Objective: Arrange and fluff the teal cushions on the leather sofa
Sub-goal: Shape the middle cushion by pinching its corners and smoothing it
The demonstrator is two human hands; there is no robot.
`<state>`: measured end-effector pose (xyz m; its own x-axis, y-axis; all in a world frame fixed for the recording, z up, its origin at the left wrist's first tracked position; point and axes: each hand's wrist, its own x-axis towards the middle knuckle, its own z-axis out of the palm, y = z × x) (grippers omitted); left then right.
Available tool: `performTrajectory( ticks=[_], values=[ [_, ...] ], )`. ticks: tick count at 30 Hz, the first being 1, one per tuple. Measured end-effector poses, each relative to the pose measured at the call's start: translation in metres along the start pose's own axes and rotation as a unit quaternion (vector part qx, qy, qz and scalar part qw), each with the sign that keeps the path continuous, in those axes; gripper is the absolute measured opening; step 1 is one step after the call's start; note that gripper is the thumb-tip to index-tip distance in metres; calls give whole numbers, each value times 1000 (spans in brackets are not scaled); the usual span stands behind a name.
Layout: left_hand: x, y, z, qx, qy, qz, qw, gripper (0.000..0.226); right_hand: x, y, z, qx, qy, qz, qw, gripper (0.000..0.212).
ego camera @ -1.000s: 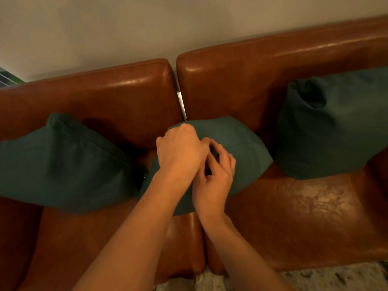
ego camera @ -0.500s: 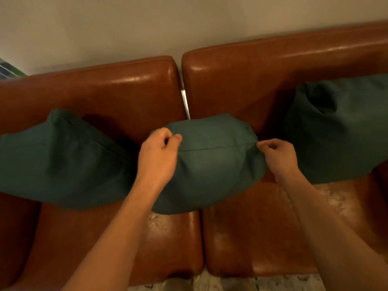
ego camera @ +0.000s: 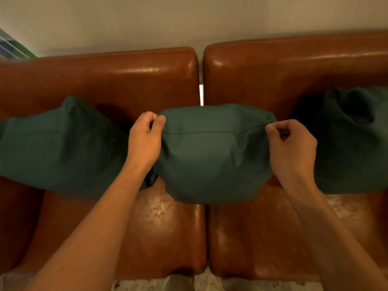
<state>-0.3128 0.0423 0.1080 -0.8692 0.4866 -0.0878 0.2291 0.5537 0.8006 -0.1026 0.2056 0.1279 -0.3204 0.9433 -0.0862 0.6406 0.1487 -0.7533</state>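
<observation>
The hands have moved apart: the left hand [ego camera: 144, 141] and right hand [ego camera: 290, 147] now pinch opposite top corners of the middle cushion [ego camera: 212, 156], fingers clamped on fabric. It straddles the sofa [ego camera: 134, 80] seam — squared up, probably ready for fluffing.

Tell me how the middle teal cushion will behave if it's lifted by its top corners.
The middle cushion is probably soft and floppy: it bulges and creases between both pinching hands, left and right. Likely light, since fingertip pinches hold it.
</observation>
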Motion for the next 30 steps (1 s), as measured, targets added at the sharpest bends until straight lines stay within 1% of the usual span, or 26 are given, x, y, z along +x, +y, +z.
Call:
performTrajectory(
  ticks=[2,3,4,6,7,8,9,11,13,14,16,17,19,22,24,27,30],
  values=[
    [2,-5,2,-7,-11,3,1000,32,4,1,7,-15,-4,3,1000,7],
    [1,-8,6,-8,-18,10,1000,29,6,1,12,-34,-6,8,999,10],
    [-1,-9,10,-10,-24,23,999,24,8,1,16,-57,-5,5,998,18],
    [-6,-9,16,-30,-46,49,997,17,8,-9,26,-84,13,-42,996,34],
    [-8,-7,18,-48,-60,52,996,18,7,-19,35,-80,14,-84,993,36],
    [-8,-5,19,-71,-70,46,994,21,7,-32,45,-68,-6,-128,989,35],
    [-9,-4,19,-93,-74,39,992,23,6,-45,60,-59,-45,-170,983,33],
    [-10,-4,17,-113,-50,45,991,23,8,-66,93,-68,-145,-231,960,36],
    [-10,-8,9,-107,-3,42,993,20,14,-72,122,-113,-217,-243,938,40],
    [-8,-11,4,-92,20,30,995,19,18,-69,132,-135,-230,-241,933,40],
    [2,-20,-7,-27,43,8,999,16,25,-59,140,-139,-218,-242,935,38],
    [9,-24,-10,8,34,-4,999,12,28,-55,140,-130,-209,-241,939,37],
    [23,-27,-11,53,-12,-23,998,3,31,-50,140,-113,-198,-241,943,36],
    [43,-20,2,129,-97,-20,987,23,27,-45,141,-106,-191,-250,943,38],
    [52,-16,9,178,-141,-23,974,26,23,-41,140,-101,-192,-252,943,38],
    [56,-18,12,196,-161,-22,967,14,22,-37,137,-74,-195,-240,948,35],
    [53,-25,8,152,-142,-20,978,7,21,-35,134,-47,-193,-230,953,33]
  ],
)
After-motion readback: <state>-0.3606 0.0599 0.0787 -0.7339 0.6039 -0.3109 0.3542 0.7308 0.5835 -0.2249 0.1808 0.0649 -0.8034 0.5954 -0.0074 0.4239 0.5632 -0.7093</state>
